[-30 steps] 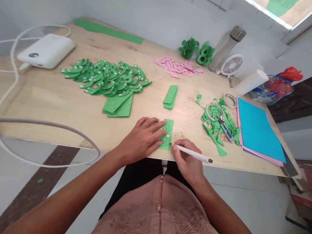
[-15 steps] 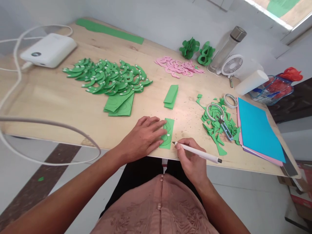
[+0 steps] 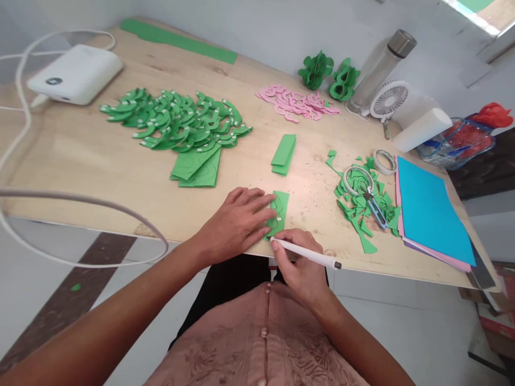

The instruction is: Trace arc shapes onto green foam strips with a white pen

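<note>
Under the spread fingers of my left hand [image 3: 245,220] lies a small green paper piece [image 3: 281,202] with curved lines drawn on it. The hand is flat and its fingertips press on the paper's left side. My right hand [image 3: 300,262] grips a white pen [image 3: 311,254], its tip at the paper's lower edge, partly hidden by the fingers. Beyond the paper rests a folded green strip [image 3: 284,153]. To the left, green sheets with drawn curves [image 3: 197,167] lie against a heap of curved green cut-outs [image 3: 181,120].
Green scraps [image 3: 364,220] lie at the right with snips [image 3: 375,206] and tape rolls [image 3: 385,162]. Coloured sheets [image 3: 434,209] sit farther right. Pink cut-outs [image 3: 298,102], a bottle [image 3: 382,69] and a small fan [image 3: 389,100] stand behind. A white cable [image 3: 132,213] loops at the left.
My right hand has moved left with the pen, from beside the green paper to its lower edge. My left hand stays on the paper. The view has shifted slightly.
</note>
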A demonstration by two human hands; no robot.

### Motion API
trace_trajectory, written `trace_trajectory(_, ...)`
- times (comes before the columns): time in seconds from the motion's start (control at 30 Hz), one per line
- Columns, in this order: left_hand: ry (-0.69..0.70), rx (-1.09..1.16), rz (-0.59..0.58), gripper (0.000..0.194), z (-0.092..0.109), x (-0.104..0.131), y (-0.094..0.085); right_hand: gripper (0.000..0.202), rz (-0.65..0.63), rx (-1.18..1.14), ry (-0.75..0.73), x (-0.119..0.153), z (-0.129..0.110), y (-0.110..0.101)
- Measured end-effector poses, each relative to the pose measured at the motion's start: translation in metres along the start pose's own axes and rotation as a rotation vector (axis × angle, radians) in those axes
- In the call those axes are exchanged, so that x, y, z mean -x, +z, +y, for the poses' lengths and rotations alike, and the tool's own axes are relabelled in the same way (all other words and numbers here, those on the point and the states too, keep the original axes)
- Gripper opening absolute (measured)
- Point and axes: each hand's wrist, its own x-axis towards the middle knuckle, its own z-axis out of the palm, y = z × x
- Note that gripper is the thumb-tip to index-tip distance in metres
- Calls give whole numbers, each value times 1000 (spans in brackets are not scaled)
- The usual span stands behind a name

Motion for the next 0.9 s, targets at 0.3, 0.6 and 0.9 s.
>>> trace_trajectory(0.3, -1, 4, -2, 22, 0, -1, 0, 13, 15, 19, -56, 0, 0, 4)
trace_trajectory(0.6, -6, 1, -7, 22, 0, 0, 0, 13, 10, 35, -61, 0, 0, 4)
trace_trajectory(0.9, -3, -3, 0, 22, -1, 0, -1, 15, 19, 53, -56, 2, 1, 2)
